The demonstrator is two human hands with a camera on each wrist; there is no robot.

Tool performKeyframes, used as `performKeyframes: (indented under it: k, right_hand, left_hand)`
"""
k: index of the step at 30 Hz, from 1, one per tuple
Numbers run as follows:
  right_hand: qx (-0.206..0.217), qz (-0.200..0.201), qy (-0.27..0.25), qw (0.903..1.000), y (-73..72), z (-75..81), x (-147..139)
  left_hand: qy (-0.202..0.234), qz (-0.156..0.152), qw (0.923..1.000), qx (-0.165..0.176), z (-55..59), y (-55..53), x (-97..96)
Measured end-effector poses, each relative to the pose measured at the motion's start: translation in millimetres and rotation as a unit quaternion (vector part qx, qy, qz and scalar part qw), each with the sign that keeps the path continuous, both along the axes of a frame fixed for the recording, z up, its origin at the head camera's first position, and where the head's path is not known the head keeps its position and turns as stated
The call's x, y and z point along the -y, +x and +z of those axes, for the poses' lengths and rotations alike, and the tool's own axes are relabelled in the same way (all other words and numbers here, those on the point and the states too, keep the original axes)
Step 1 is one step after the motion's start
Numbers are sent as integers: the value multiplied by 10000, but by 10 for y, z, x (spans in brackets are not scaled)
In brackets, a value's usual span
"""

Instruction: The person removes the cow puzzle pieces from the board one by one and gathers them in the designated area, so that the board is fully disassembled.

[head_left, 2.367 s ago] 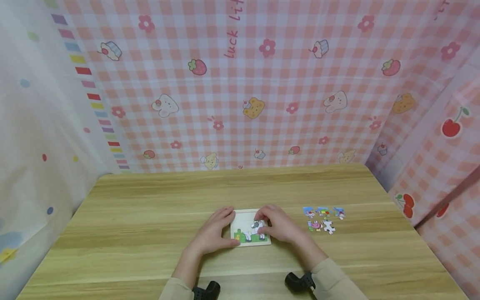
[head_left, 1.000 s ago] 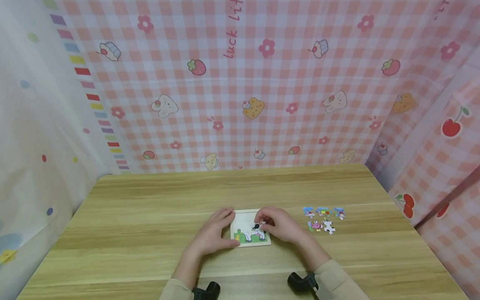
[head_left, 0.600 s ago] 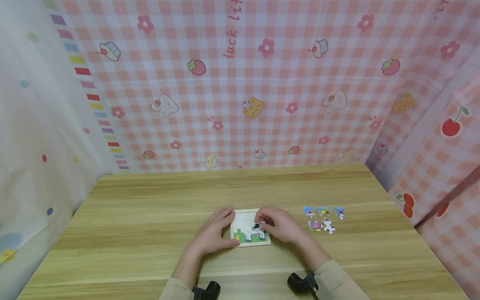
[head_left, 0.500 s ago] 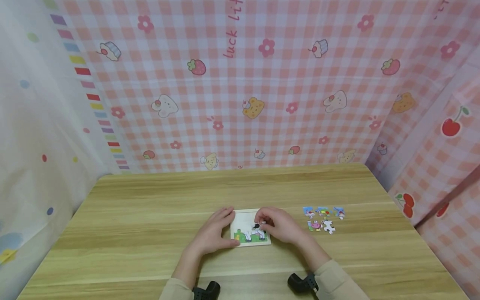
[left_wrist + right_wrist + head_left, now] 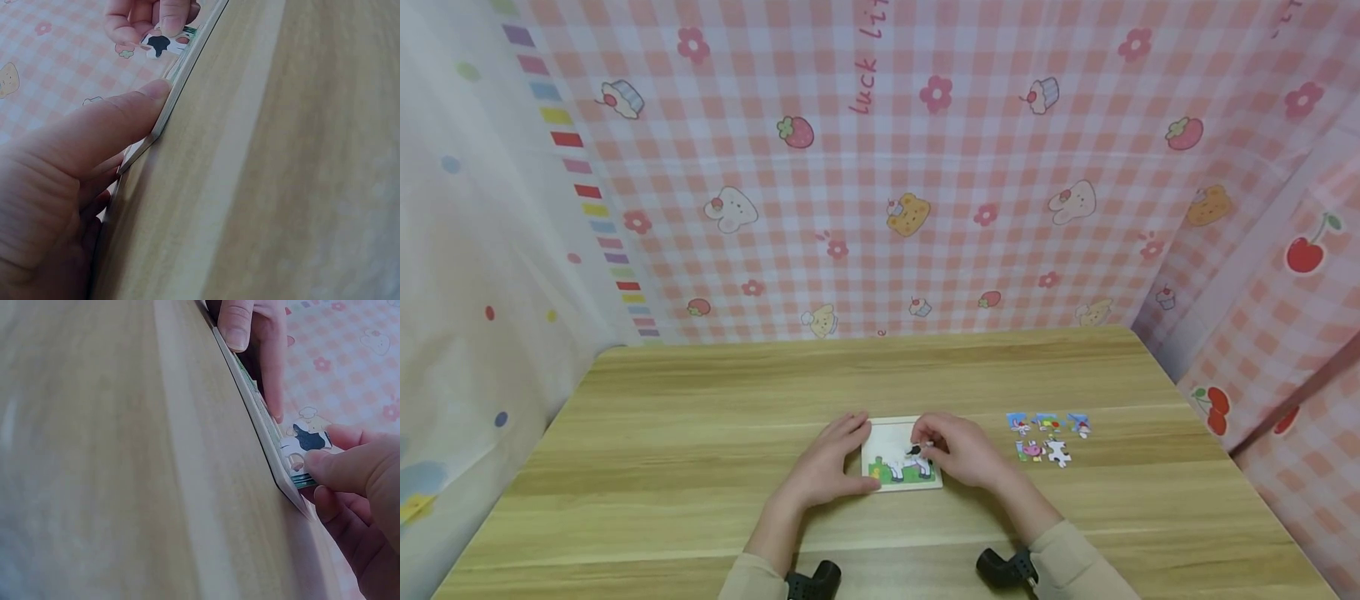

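A shallow wooden puzzle tray [image 5: 889,435] lies on the table, its lower strip filled with joined pieces showing green grass and white animal legs. My left hand [image 5: 827,462] grips the tray's left side, thumb on the lower left corner and fingers along the upper left edge. Over the tray's right part, my right hand [image 5: 961,450] pinches a white puzzle piece with a black patch [image 5: 310,439] between thumb and fingers. In the right wrist view this piece stands tilted at the tray; whether it interlocks with its neighbours is unclear.
Several loose puzzle pieces [image 5: 1032,451] lie in two rows to the right of the tray, one of them a mostly white piece [image 5: 1057,452]. A checked pink curtain [image 5: 880,250] hangs behind the wooden table [image 5: 715,392]. Black devices [image 5: 1000,568] are strapped at both wrists.
Since the oldest frame my right hand has shifted slightly and the pinched piece has changed its tilt, its patch now looking black instead of grey. My left hand and the loose pieces stay put.
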State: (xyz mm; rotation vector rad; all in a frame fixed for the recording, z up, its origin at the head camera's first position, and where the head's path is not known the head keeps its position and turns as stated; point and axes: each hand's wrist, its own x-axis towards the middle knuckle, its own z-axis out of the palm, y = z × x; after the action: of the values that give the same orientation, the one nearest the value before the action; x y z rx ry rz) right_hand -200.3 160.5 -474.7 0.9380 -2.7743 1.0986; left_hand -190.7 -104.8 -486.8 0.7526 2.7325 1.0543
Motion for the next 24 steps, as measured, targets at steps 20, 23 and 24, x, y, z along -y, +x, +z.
performKeyframes:
  k: [20,23,24]
  right_hand:
    - [408,-294,-820,9954,41,1,-135]
    - [318,-287,-877,9952,54,-1,-232]
    - [303,-293,-888,9952,61,-2,-271]
  left_hand:
    - [-12,-13,10000,-18,34,20,-4]
    - [8,-30,10000,-13,29,17,-1]
    - [13,-33,10000,-12,27,16,0]
